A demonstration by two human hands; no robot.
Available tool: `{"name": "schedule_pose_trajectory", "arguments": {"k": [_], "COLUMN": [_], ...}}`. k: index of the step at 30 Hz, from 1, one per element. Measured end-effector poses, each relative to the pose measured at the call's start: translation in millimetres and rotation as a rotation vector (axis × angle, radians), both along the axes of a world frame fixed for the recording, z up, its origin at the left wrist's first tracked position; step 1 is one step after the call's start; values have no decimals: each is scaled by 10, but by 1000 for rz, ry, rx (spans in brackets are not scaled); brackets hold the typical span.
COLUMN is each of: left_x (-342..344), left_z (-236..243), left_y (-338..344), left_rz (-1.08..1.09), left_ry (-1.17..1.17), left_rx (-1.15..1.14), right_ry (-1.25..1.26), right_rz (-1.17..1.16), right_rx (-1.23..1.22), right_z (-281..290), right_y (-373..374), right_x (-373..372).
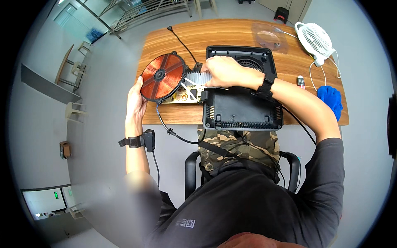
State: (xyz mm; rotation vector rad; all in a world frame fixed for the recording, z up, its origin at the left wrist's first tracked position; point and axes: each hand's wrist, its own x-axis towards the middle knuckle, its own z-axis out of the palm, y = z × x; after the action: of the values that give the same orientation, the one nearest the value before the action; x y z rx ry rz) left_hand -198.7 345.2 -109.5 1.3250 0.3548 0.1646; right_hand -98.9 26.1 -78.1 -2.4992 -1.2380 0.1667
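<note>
My left hand [135, 100] is closed on the left rim of a round copper coil [166, 87] with a black frame, holding it face up over the table's left part. Partly beneath the coil lies a circuit board [178, 98] with white leads. A silver finned heat sink [197, 78] sits on the board, and the fingers of my right hand [223, 72] are closed on its right end. The fingertips there are partly hidden. Right beside the board, an opened black plastic housing [246, 108] shows its vents and a round fan grille under my right wrist.
On the wooden table [165, 118], a black plug cord [182, 42] stretches behind the coil. At the right are a white fan [315, 39], a clear plastic disc [269, 37], a blue cloth [329, 101] and a small grey-and-red item [301, 82]. A cable hangs off the front edge.
</note>
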Motion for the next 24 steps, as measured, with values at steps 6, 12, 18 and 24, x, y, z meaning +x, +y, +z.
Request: {"name": "schedule_pose_trajectory", "arguments": {"k": [6, 12, 18, 24], "left_x": [-277, -462, -542, -562], "left_z": [-274, -563, -829, -940], "left_y": [499, 791, 875, 813], "left_rz": [12, 61, 77, 97], "left_ry": [-5, 30, 56, 76], "left_rx": [-27, -64, -103, -132], "right_ry": [38, 61, 61, 56], "right_rz": [38, 53, 51, 47], "right_rx": [-145, -64, -20, -23], "right_z": [-185, -552, -713, -890], "right_y": [574, 934, 999, 973], "right_x": [46, 34, -63, -170]}}
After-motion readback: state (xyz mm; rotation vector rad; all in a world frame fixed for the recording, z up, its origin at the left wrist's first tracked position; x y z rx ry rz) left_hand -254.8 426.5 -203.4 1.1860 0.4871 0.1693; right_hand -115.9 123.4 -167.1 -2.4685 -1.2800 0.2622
